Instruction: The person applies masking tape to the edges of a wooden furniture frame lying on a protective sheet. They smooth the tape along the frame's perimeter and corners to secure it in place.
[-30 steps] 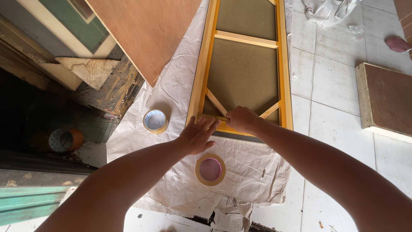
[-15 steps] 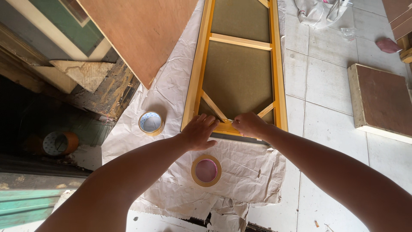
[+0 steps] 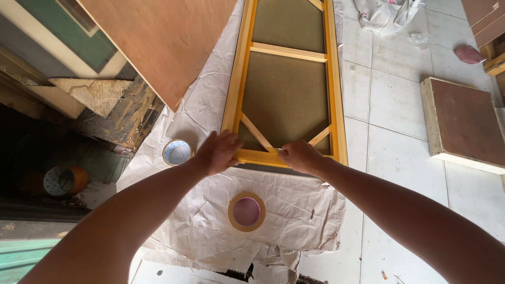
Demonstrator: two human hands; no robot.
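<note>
A long yellow wooden frame [image 3: 334, 89] with olive-green panels lies on crumpled white paper [image 3: 294, 210] on the floor. My left hand [image 3: 218, 151] rests flat on the near left corner of its bottom rail, fingers spread. My right hand [image 3: 299, 155] pinches at the middle of that same rail, where the two diagonal braces come down; whether it grips anything thin there is not clear. A roll of tan tape [image 3: 246, 211] lies flat on the paper just below my hands. A second tape roll [image 3: 177, 152] with a pale core sits left of my left hand.
A large plywood sheet [image 3: 163, 42] leans over the upper left. A brown-topped board [image 3: 465, 123] lies on white floor tiles at right. Scrap wood and a dark gap with a small orange bucket [image 3: 63, 180] lie at left. A white plastic bag [image 3: 386, 13] sits at the top.
Both hands have stayed on the frame's bottom rail and moved a little apart along it; my right hand has slid right toward the rail's middle. The view shifted slightly.
</note>
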